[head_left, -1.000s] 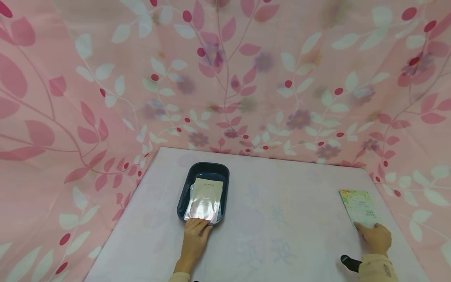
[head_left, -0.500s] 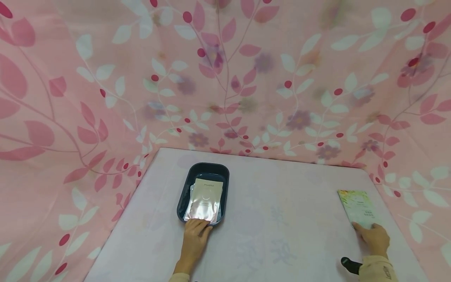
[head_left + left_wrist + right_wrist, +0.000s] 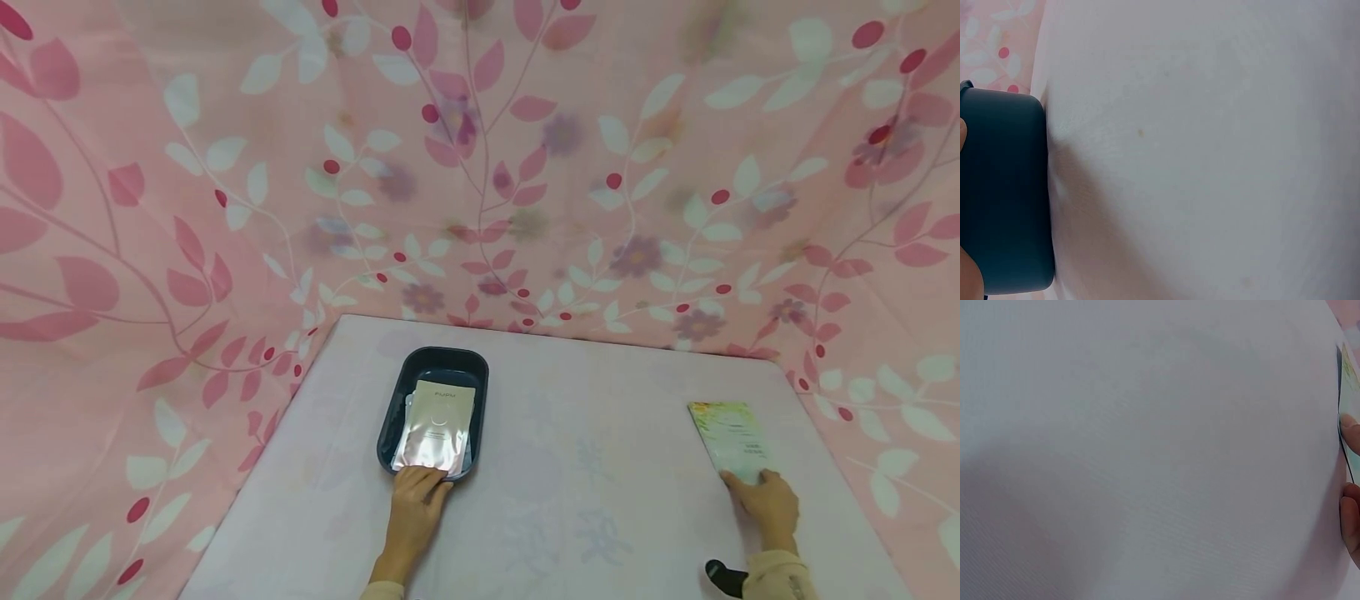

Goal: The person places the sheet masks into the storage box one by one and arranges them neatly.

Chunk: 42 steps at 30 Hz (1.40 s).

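In the head view, a dark blue rectangular tray (image 3: 480, 379) stands left of the table's middle. A shiny beige-silver sachet (image 3: 438, 425) lies in it, over at least one paler packet. My left hand (image 3: 414, 508) holds the tray's near rim, fingers over the edge; in the left wrist view, fingertips (image 3: 967, 275) touch its outer wall. Towards the right, my right hand (image 3: 768, 504) grips the near end of a flat green-and-yellow sachet (image 3: 731, 437) between thumb and fingers. The right wrist view catches only part of this sachet (image 3: 1352, 381) at its right edge.
A white cloth with faint marks covers the table (image 3: 570, 400). Pink leaf-patterned fabric (image 3: 480, 167) hangs behind it and along both sides. A dark strap end (image 3: 723, 577) sticks out beside the right sleeve (image 3: 780, 575).
My right hand has moved left across the table with the green sachet in its grip, mostly in the last half second. The left hand, tray and beige-silver sachet stay where they were.
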{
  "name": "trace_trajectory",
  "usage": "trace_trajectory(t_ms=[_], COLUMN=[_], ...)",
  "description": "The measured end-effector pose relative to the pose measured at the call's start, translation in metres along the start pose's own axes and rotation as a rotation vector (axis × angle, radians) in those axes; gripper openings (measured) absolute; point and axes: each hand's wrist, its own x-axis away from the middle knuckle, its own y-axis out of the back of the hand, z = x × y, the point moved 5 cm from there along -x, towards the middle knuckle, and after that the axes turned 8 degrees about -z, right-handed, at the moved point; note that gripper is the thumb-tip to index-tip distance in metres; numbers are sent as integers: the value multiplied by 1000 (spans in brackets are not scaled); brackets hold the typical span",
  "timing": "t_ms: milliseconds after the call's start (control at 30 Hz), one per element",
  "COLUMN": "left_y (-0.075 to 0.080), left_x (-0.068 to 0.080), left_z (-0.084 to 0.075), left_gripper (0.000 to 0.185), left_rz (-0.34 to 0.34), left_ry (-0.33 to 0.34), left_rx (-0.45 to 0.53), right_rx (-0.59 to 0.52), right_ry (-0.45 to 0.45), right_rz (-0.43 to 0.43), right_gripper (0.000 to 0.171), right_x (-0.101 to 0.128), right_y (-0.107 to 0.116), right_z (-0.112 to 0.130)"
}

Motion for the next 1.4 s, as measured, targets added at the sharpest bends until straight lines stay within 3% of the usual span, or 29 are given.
trace_trajectory(t_ms=[200, 367, 567, 1067, 1200, 1400], left_y=[0, -1, -2, 1, 2, 1], left_x=[0, 0, 1, -1, -1, -1], left_z=[0, 0, -1, -1, -1, -1], left_gripper=[22, 22, 23, 25, 23, 24], left_rz=[3, 24, 27, 28, 37, 20], left_ry=[9, 38, 40, 36, 53, 25], left_rx=[-10, -13, -31, -32, -24, -26], right_rx=[-33, -116, -201, -230, -213, -164], right_ry=[-30, -143, -240, -225, -219, -214], right_rz=[-29, -113, -117, -70, -53, -13], right_gripper=[86, 75, 79, 90, 90, 87], right_x=[5, 4, 0, -5, -7, -14], right_y=[-3, -3, -5, 1, 4, 3], right_z=[8, 4, -4, -5, -4, -7])
